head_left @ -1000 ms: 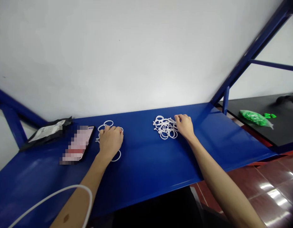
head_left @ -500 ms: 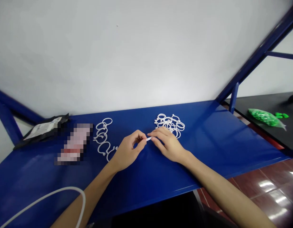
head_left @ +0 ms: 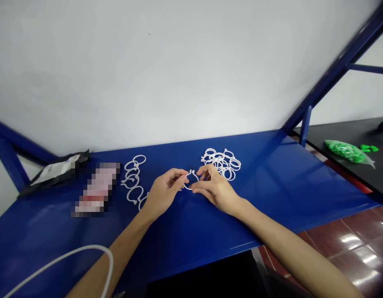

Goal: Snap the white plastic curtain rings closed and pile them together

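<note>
Both hands meet over the middle of the blue shelf (head_left: pixel 272 182). My left hand (head_left: pixel 162 193) and my right hand (head_left: pixel 215 188) each pinch one side of a single white plastic ring (head_left: pixel 190 180), held just above the surface. A heap of several white rings (head_left: pixel 222 162) lies right behind my right hand. Another loose group of white rings (head_left: pixel 133 179) lies to the left of my left hand.
A blurred phone-like item (head_left: pixel 96 189) and a black packet with a white label (head_left: pixel 54 170) lie at the left. A white cable (head_left: pixel 63 258) loops at the lower left. A green bag (head_left: pixel 345 150) sits on the black table to the right, beyond blue frame posts.
A second ago each hand rested on its own ring pile. They came together at the centre, and the ring between them now shows as an open loop rather than edge-on.
</note>
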A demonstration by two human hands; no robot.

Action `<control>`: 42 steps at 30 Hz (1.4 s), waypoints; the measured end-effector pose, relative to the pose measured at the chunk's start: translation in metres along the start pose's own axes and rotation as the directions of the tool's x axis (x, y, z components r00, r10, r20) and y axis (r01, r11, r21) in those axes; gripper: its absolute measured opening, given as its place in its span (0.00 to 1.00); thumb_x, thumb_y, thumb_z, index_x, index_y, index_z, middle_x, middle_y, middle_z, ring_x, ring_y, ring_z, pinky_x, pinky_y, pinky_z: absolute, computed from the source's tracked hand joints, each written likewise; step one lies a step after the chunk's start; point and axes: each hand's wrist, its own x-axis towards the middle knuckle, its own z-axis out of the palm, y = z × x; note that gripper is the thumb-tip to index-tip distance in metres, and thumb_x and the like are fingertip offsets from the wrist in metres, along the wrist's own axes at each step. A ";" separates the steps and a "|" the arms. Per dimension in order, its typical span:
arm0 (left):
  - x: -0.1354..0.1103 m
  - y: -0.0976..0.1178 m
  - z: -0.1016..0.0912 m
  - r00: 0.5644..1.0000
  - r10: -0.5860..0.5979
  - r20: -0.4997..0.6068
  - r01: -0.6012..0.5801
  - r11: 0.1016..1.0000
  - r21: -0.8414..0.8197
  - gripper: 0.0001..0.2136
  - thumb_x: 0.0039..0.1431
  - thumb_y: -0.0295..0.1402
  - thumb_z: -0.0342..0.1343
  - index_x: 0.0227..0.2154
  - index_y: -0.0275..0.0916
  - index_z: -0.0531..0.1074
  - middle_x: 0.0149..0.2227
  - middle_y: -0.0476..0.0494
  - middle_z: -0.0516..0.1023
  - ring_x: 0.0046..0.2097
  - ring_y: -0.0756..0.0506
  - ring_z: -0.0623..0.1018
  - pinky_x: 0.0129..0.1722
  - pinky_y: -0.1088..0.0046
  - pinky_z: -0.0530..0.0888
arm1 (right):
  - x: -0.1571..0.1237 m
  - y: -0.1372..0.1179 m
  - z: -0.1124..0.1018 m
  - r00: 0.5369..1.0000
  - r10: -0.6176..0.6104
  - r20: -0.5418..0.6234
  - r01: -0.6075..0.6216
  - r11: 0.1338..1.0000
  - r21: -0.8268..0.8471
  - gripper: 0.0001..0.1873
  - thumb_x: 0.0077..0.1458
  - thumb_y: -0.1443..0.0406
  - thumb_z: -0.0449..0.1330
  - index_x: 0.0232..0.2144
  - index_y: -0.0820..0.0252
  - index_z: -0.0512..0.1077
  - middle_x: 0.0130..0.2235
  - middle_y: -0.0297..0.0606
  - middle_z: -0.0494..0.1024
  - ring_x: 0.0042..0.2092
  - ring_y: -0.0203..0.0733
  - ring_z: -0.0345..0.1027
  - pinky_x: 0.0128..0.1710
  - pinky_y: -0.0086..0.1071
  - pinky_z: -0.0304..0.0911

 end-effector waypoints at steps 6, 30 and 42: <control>0.002 -0.004 0.000 0.999 0.000 0.053 0.007 0.991 -0.136 0.12 0.61 0.43 0.59 0.42 0.42 0.73 0.39 0.46 0.81 0.38 0.47 0.78 0.37 0.71 0.74 | 0.000 0.000 0.006 0.993 0.115 -0.041 -0.103 0.971 0.216 0.11 0.64 0.66 0.60 0.49 0.54 0.70 0.48 0.41 0.74 0.40 0.38 0.73 0.44 0.38 0.73; -0.013 -0.013 0.024 0.929 0.346 -0.133 -0.307 0.919 0.246 0.07 0.63 0.32 0.55 0.30 0.41 0.74 0.29 0.50 0.81 0.26 0.50 0.76 0.32 0.74 0.72 | -0.005 -0.003 0.011 0.994 0.062 -0.085 -0.035 0.959 0.283 0.10 0.69 0.67 0.52 0.40 0.58 0.74 0.38 0.39 0.80 0.40 0.39 0.75 0.41 0.33 0.71; 0.026 -0.025 -0.044 0.924 0.315 -0.217 0.056 0.451 0.891 0.21 0.66 0.38 0.46 0.55 0.32 0.72 0.56 0.27 0.75 0.57 0.27 0.70 0.53 0.48 0.68 | 0.006 0.051 -0.030 0.882 0.272 -0.384 -0.384 0.888 -0.254 0.10 0.66 0.61 0.56 0.43 0.57 0.76 0.40 0.43 0.80 0.41 0.47 0.72 0.41 0.39 0.69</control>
